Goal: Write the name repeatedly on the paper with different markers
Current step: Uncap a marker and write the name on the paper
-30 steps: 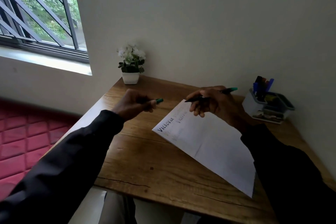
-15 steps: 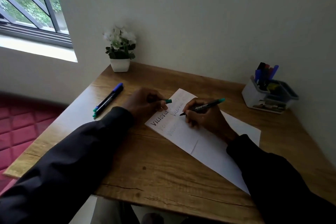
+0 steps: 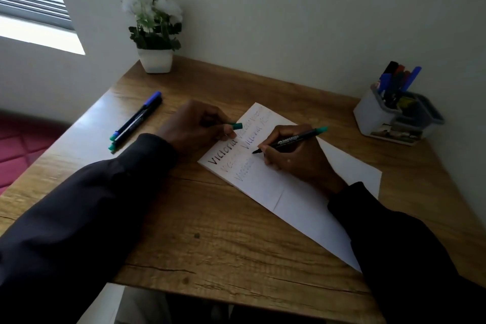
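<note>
Item: black, green-ended felt marker [image 3: 292,139], pinched in right hand [image 3: 294,158], tip at white paper sheet [image 3: 302,205] beneath. Left hand [image 3: 194,126], alongside, grips green plastic cap [image 3: 236,126]. Advice: pin the sheet's edge and use light, even strokes.

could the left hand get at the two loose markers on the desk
Probably yes: the loose markers lie beside the left hand with bare desk between, though it holds a green cap.
</note>
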`<control>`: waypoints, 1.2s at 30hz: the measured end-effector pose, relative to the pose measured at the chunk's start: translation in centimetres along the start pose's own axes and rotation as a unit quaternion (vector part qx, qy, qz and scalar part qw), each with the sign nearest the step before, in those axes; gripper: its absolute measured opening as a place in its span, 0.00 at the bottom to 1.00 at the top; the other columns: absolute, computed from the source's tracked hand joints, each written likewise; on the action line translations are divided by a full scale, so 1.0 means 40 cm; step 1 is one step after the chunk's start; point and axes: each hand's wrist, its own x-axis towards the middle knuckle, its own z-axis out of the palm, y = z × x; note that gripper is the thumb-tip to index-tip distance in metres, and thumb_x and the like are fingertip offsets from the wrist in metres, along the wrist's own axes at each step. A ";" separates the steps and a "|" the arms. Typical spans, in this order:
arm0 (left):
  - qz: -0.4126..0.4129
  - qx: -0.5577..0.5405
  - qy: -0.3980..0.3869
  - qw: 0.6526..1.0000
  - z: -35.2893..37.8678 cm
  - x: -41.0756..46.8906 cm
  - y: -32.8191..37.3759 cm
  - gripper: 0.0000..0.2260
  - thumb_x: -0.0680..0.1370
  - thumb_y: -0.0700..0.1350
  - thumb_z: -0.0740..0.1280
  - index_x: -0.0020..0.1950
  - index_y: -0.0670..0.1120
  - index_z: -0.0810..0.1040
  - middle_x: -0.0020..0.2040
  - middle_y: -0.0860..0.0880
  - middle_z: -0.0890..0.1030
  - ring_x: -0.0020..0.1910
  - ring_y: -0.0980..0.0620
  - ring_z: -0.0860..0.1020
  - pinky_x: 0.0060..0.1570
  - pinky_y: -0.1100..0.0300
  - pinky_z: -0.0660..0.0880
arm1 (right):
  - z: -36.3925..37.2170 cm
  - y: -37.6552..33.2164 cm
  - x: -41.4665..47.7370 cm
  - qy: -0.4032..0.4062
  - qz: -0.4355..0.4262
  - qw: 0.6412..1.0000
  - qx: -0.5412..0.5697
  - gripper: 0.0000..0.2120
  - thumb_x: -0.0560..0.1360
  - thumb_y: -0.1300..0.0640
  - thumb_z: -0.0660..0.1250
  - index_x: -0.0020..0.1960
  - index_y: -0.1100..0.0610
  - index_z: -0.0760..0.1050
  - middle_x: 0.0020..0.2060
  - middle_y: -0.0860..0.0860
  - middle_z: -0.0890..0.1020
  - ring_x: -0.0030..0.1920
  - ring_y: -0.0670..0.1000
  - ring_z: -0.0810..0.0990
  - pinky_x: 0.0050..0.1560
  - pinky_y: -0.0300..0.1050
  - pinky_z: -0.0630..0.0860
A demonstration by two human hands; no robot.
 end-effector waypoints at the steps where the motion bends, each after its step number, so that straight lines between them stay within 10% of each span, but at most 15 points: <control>1: -0.003 0.001 -0.004 1.000 0.000 0.001 0.000 0.05 0.77 0.45 0.70 0.52 0.48 0.83 0.48 0.54 0.84 0.43 0.63 0.83 0.35 0.70 0.78 | 0.000 0.000 0.001 0.000 -0.002 1.000 -0.005 0.02 0.74 0.68 0.73 0.44 0.67 0.82 0.36 0.53 0.85 0.34 0.49 0.84 0.36 0.41 0.79; 36: 0.003 0.012 -0.011 1.000 -0.005 0.007 0.000 0.05 0.77 0.43 0.70 0.52 0.46 0.83 0.47 0.56 0.83 0.42 0.68 0.81 0.35 0.74 0.76 | 0.001 -0.019 0.001 0.049 0.053 0.997 -0.008 0.06 0.73 0.69 0.72 0.39 0.64 0.80 0.29 0.52 0.82 0.25 0.48 0.80 0.27 0.37 0.75</control>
